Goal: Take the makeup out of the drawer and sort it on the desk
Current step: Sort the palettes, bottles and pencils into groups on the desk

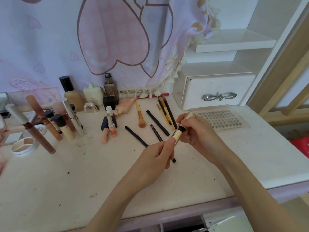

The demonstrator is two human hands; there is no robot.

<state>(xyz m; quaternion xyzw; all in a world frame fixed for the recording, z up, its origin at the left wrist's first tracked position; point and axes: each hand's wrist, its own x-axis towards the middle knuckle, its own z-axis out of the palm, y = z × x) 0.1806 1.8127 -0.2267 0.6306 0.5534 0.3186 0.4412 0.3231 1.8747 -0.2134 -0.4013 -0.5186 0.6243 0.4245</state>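
Gold metallic makeup tube with a black collar (179,129) is up off the worktop (83,173), held between both hands over the middle-right area, in front of the loose row of pencils and brushes. Long axis runs diagonal, low end toward the left hand, high end up and right toward the white drawer box with a silver bow handle (217,92). Left hand (155,158) grips the lower gold barrel, fingers curled round it, thumb up near the collar. Right hand (197,129) grips the upper gold cap end, fingers wrapped narrow round it. Black collar shows between the two grips, so cap looks partly pulled off or being pushed on, cannot tell which. Both hands equally near, both on it. A thin black stick end pokes out below the left hand; cannot tell if it is held or lying under. Sorted groups already on the worktop: black slim pencils (158,123) and gold-handled brushes (141,114) in the middle, standing tan foundation bottles (70,92) at the back, nude lip gloss tubes (55,124) leaning at left, a round white three-part compact (23,146) far left. Clear plastic grid tray (220,118) sits right of the hands. Likely next: close the tube and lay it with similar tubes, which lie well to the left, so the left hand has the shorter reach.
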